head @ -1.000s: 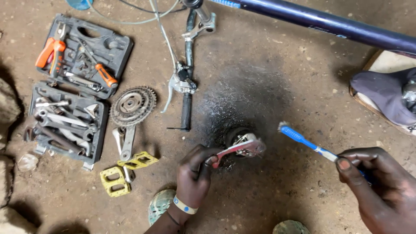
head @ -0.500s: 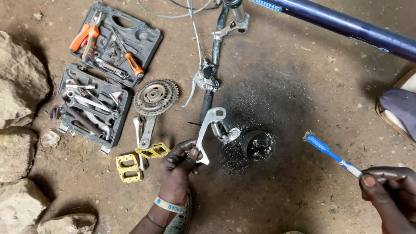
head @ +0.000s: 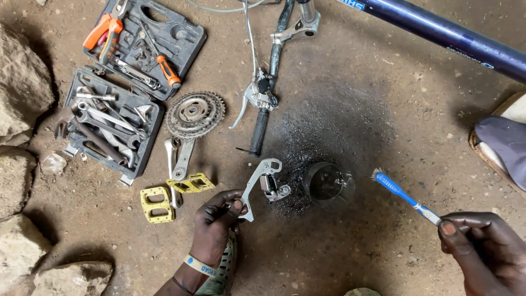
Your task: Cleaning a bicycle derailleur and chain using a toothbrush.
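- I am gripping a silver derailleur (head: pixel 263 183) in the left hand (head: pixel 216 225), fingers pinching the near end of its cage, with the body tilting up and to the right.
- I am holding the derailleur above the dirt floor (head: pixel 356 98), just left of a dark round container (head: pixel 329 185) that is sitting in a black oily stain.
- I am clenching the right hand (head: pixel 482 249) around the handle of a blue toothbrush (head: pixel 404 196); its bristle head is pointing far-left, near the container but apart from it.
- I am seeing a chainring with crank arm (head: pixel 193 118) lying to the left of the derailleur, with two yellow pedals (head: pixel 172 194) just near of it.
- I am seeing an open tool case (head: pixel 123 82) lying at far left, carrying wrenches, orange-handled pliers and a screwdriver.
- I am seeing a handlebar with brake lever (head: pixel 262 104) lying on the far side of the derailleur, and a blue frame tube (head: pixel 438 33) crossing the far-right corner.
- I am seeing rocks (head: pixel 22 93) lining the left edge.
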